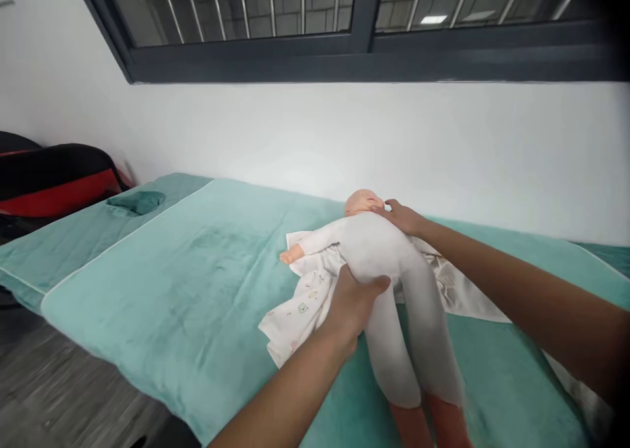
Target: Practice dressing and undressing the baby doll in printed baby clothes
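A baby doll point(374, 244) in a white long-sleeved suit lies on its back on the bed, its head towards the wall and its legs towards me. My left hand point(355, 297) grips the doll at its hip, thumb across the front of the suit and fingers hidden beneath. Up by the doll's neck and shoulder, my right hand point(403, 217) is closed around it, with some fingers out of sight behind. White printed baby clothing point(305, 307) is spread under the doll's left-side arm, partly covered by its body.
A teal padded bed cover point(197, 264) stretches along the white wall point(295, 140), below a dark-framed window point(246, 61). A face hole point(138, 202) shows in the bed's far left end, near a black and red item point(63, 179). White fabric point(467, 290) lies under my right forearm.
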{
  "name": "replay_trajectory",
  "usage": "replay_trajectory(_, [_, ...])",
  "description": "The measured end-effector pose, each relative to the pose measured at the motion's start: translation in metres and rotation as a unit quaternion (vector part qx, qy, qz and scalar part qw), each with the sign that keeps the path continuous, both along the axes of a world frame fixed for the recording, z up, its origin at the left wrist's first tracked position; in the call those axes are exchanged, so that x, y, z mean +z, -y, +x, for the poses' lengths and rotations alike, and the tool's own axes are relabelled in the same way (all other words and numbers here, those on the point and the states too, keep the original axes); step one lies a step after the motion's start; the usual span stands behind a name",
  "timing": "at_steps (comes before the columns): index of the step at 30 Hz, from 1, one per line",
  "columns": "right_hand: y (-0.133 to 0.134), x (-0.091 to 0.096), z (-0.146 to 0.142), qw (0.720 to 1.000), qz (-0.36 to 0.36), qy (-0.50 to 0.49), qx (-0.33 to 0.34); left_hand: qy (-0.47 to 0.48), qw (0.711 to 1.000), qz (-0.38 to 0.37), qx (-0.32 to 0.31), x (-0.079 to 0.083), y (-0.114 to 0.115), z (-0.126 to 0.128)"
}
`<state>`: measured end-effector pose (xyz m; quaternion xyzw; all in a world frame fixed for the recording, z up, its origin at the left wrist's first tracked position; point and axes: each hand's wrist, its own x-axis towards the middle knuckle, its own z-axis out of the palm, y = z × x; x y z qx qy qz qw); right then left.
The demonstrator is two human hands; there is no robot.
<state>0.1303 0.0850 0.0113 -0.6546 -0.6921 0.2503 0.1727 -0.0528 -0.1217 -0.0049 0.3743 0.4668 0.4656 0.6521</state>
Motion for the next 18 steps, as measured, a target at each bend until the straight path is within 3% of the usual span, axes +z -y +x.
replay_trajectory(3, [-0.005, 0.011, -0.029, 0.999, -0.012, -0.035, -0.002, 0.012, 1.0, -0.004, -0.028, 0.019, -0.011, -0.039])
replay_trajectory(8, [-0.024, 0.02, -0.115, 0.993, 0.004, -0.099, 0.058, -0.007, 0.999, 0.016, -0.031, 0.042, -0.035, -0.136])
replay_trajectory(11, [-0.039, 0.015, -0.171, 0.991, 0.023, -0.11, 0.078, -0.043, 0.999, 0.009, -0.016, 0.041, -0.048, -0.192])
replay_trajectory(14, [-0.051, 0.008, -0.211, 0.987, 0.024, -0.124, 0.104, -0.105, 0.994, 0.007, -0.008, 0.035, -0.057, -0.232])
replay_trajectory(16, [-0.056, 0.002, -0.222, 0.985, 0.031, -0.119, 0.122, -0.158, 0.987, 0.017, 0.006, 0.03, -0.061, -0.247])
replay_trajectory(18, [-0.06, -0.004, -0.216, 0.987, 0.041, -0.069, 0.137, -0.242, 0.968, 0.027, 0.06, 0.026, -0.059, -0.252])
